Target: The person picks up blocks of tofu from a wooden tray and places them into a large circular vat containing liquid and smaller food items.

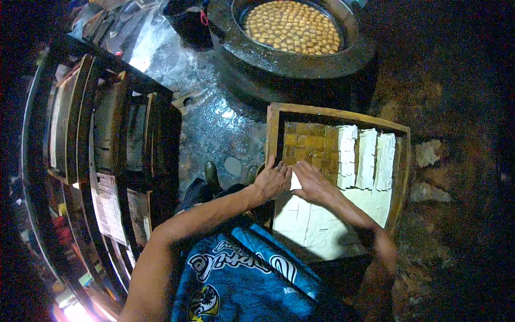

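Note:
A wooden tray [340,109] with a woven bamboo bottom [310,141] lies before me. A white slab of what looks like tofu [295,217], scored with cut lines, covers its near part. Three separate white strips [366,159] of cut blocks stand side by side at the far right of the tray. My left hand [274,180] is at the tray's left side, fingers bent towards the slab's far left corner. Opposite it, my right hand [314,183] reaches over the slab with its fingers extended and thumb apart. The fingertips nearly meet; what lies under them is hidden.
Beyond the tray, a large round stove [289,66] holds a wide pan of golden pieces [291,28] in dark liquid. A dark bucket [187,24] stands left of it. Wooden racks with stacked trays [106,133] line the left. The floor [219,104] looks wet.

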Demonstrator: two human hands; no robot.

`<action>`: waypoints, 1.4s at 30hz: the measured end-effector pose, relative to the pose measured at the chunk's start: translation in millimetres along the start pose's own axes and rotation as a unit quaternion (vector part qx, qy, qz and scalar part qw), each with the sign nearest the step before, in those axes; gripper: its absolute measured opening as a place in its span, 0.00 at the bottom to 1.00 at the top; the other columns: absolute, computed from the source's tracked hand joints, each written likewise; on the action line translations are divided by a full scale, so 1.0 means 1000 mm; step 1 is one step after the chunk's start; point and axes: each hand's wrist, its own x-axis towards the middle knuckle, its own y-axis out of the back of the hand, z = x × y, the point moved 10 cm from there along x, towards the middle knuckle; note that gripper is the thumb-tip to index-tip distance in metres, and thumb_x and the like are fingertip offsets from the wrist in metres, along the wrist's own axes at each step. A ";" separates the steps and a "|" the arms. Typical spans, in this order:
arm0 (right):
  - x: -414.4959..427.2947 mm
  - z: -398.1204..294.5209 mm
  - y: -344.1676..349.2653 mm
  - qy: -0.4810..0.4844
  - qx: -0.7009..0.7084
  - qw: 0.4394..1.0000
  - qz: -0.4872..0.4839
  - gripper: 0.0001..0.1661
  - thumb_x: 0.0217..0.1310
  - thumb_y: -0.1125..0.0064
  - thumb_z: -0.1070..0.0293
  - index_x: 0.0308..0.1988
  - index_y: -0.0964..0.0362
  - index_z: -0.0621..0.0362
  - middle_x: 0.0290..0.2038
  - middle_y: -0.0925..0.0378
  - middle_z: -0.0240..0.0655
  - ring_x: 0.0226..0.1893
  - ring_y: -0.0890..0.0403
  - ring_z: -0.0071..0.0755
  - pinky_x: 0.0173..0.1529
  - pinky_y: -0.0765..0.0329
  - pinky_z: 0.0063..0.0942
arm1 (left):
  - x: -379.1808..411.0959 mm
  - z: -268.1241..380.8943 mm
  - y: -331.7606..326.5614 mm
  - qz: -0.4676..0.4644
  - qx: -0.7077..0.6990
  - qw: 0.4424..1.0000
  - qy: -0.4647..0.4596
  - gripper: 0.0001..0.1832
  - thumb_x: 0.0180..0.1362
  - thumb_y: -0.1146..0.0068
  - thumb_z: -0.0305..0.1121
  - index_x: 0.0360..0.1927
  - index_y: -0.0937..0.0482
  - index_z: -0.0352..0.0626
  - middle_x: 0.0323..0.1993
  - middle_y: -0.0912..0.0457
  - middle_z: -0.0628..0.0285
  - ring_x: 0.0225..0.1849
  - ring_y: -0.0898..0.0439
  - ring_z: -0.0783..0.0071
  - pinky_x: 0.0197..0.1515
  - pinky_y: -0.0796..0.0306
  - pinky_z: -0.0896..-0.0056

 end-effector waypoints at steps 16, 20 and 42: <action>0.003 0.030 0.010 -0.029 0.343 0.939 -0.006 0.54 0.45 0.27 0.58 0.65 0.51 0.62 0.63 0.37 0.47 0.65 0.38 0.43 0.67 0.40 0.34 | 0.018 -0.039 0.017 -0.106 -0.298 0.945 0.086 0.27 0.59 0.49 0.39 0.59 0.38 0.39 0.46 0.20 0.49 0.44 0.18 0.53 0.54 0.45 0.35; -0.002 0.030 -0.002 -0.072 0.369 0.923 -0.082 0.60 0.41 0.26 0.55 0.66 0.54 0.64 0.59 0.32 0.50 0.61 0.32 0.44 0.64 0.35 0.33 | 0.012 -0.028 0.005 -0.178 -0.414 0.891 0.054 0.37 0.53 0.40 0.43 0.60 0.44 0.38 0.45 0.18 0.51 0.50 0.20 0.51 0.57 0.48 0.27; -0.018 -0.019 -0.032 0.057 -0.037 0.998 -0.015 0.59 0.49 0.35 0.43 0.66 0.54 0.70 0.67 0.49 0.55 0.70 0.54 0.58 0.71 0.55 0.55 | -0.031 0.036 0.012 0.040 0.032 0.996 -0.075 0.28 0.60 0.56 0.47 0.53 0.26 0.31 0.54 0.25 0.44 0.61 0.31 0.44 0.64 0.54 0.23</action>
